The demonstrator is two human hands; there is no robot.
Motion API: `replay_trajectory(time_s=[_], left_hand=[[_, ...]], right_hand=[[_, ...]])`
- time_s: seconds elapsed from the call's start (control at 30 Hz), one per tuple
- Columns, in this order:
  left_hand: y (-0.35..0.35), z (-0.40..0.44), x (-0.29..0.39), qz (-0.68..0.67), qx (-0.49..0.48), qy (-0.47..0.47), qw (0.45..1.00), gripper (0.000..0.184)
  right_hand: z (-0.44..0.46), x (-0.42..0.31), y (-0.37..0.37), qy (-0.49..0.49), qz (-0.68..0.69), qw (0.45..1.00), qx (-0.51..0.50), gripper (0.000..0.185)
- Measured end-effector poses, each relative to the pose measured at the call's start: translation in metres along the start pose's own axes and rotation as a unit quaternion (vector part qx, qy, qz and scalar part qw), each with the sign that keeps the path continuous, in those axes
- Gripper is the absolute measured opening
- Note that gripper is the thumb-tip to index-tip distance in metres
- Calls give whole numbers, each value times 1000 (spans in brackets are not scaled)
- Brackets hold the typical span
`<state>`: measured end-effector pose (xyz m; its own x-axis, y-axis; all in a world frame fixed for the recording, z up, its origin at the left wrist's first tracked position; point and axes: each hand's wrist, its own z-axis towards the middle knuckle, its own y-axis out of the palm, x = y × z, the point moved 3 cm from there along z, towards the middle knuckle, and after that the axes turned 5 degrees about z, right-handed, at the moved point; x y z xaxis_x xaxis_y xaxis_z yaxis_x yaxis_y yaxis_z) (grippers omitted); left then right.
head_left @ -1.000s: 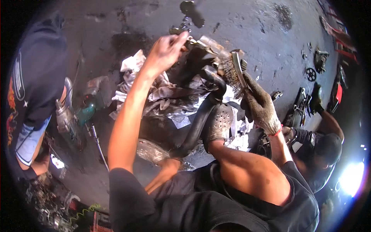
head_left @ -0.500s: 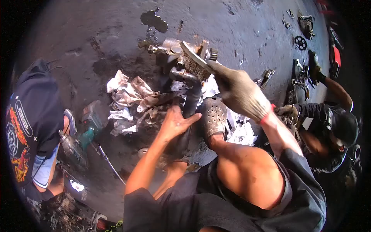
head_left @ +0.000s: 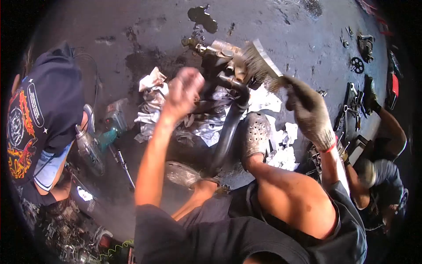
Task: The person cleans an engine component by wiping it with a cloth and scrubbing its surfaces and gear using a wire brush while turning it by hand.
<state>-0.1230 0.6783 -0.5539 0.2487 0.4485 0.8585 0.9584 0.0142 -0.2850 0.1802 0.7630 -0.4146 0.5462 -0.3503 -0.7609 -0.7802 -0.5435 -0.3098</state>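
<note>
My right hand (head_left: pixel 310 110), in a knitted work glove, grips a brush (head_left: pixel 266 59). The brush's bristles are over the right end of a dirty metal part (head_left: pixel 226 50) on the floor; whether they touch it I cannot tell. From that part a black bent pipe (head_left: pixel 231 132) runs down between my feet. My bare left hand (head_left: pixel 182 92) is raised left of the metal part, above crumpled, stained rags (head_left: pixel 154 105). Motion smears its fingers, and nothing shows clearly in them.
At left, a person in a dark printed shirt (head_left: pixel 48 105) crouches near a power tool (head_left: pixel 107 127) and a long metal bar (head_left: pixel 125 169). Another person (head_left: pixel 382 176) works at right, beside several wrenches (head_left: pixel 351 105) and a black gear (head_left: pixel 357 65). An oil stain (head_left: pixel 202 18) marks the floor.
My left hand has let go of the black pipe and risen up and left. The brush has turned so its bristles show. The whole view has shifted slightly.
</note>
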Motion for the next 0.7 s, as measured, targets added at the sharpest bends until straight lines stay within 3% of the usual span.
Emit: replay_trajectory(time_s=[0.07, 0.13, 0.2, 0.3, 0.4, 0.47, 0.5, 0.53, 0.6, 0.63, 0.7], left_hand=[[-21, 37, 1, -69, 7, 13, 998, 47], [-26, 64, 0, -76, -31, 31, 996, 43], [-29, 78, 5, -20, -108, 61, 992, 39], [-30, 96, 1, 58, -101, 196, 974, 37], [-22, 100, -6, 21, -83, 179, 980, 36], [-22, 112, -11, 194, -83, 174, 962, 37], [-28, 109, 9, 237, -102, 111, 960, 39], [-32, 109, 19, 279, -120, 48, 951, 41], [-37, 107, 22, 138, -137, 96, 976, 46], [-39, 107, 24, 65, -143, 120, 980, 48], [-33, 111, 12, 78, -150, 145, 975, 53]], right_hand=[[-11, 15, -16, 35, 73, 992, 94, 39], [-20, 38, -23, 23, 83, 975, 206, 35], [-35, 87, -37, 50, 51, 973, 221, 34], [-48, 170, -52, 75, -52, 971, 221, 35], [-49, 191, -49, 151, -93, 963, 201, 40], [-39, 172, -49, 146, -263, 942, 146, 45], [-33, 148, -42, 169, -422, 882, 125, 46], [-22, 98, -28, 190, -485, 846, 117, 42], [-15, 77, -20, -28, -429, 882, 193, 38], [-8, 77, -11, 39, -276, 950, 140, 37], [2, 58, 27, 136, -29, 990, 25, 41]])
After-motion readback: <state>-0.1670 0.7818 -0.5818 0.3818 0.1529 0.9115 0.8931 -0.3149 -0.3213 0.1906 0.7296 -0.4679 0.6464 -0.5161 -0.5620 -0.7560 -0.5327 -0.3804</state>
